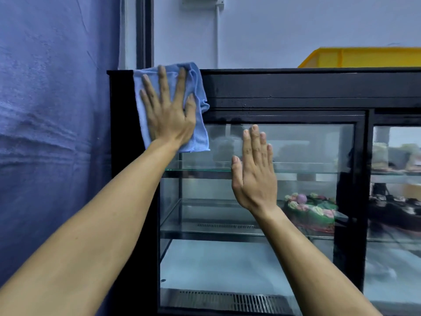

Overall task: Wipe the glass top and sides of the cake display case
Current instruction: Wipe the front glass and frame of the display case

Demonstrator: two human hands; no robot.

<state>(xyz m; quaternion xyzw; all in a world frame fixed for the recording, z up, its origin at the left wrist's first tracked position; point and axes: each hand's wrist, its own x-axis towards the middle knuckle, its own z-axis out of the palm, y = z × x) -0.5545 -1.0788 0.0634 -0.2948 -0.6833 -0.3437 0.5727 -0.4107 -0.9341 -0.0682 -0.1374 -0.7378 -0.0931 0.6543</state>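
Note:
The cake display case (284, 87) fills the middle and right of the view, with a black frame and glass sliding doors. My left hand (168, 110) lies flat with fingers spread on a light blue cloth (201, 133), pressing it against the case's upper left corner, over the black frame and the top edge of the glass. My right hand (254, 172) is flat against the glass door lower down, fingers together, holding nothing.
A decorated green cake (312, 210) sits on a glass shelf inside. A yellow crate (364, 57) rests on the case's top at the right. A blue curtain (52, 133) hangs at the left, close to the case's side. More cakes show behind the right door.

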